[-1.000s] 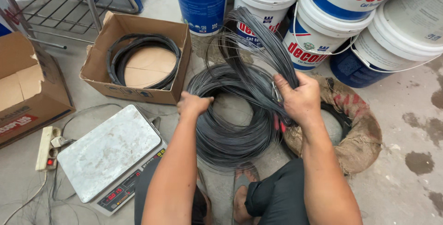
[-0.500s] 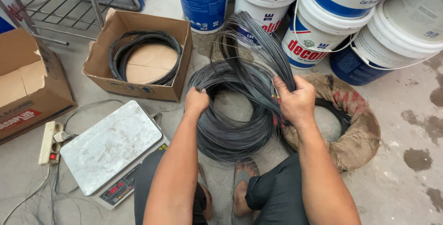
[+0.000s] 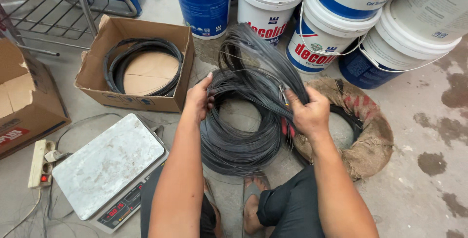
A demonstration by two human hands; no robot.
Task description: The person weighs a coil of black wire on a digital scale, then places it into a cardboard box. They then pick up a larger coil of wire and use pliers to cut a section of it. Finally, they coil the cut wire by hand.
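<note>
I see the left hand [image 3: 199, 97] curled on the left side of the wire coil [image 3: 241, 135], fingers wrapped over its strands, thumb up. The right hand [image 3: 308, 112] grips a bunch of lifted strands on the coil's right side, fingers closed around them; a red-handled tool [image 3: 286, 128] shows just under the palm, and I can't tell how it's held. The coil lies on the concrete floor [image 3: 429, 121] in front of my knees, loose loops rising toward the paint buckets [image 3: 207, 4]. To its right, touching it, sits a burlap-wrapped ring [image 3: 375, 140]. To its left, a scale [image 3: 107, 165] with a metal plate, and behind that an open cardboard box [image 3: 141, 67] holding a smaller coil [image 3: 141, 48]. A power strip [image 3: 41, 162] sits far left.
</note>
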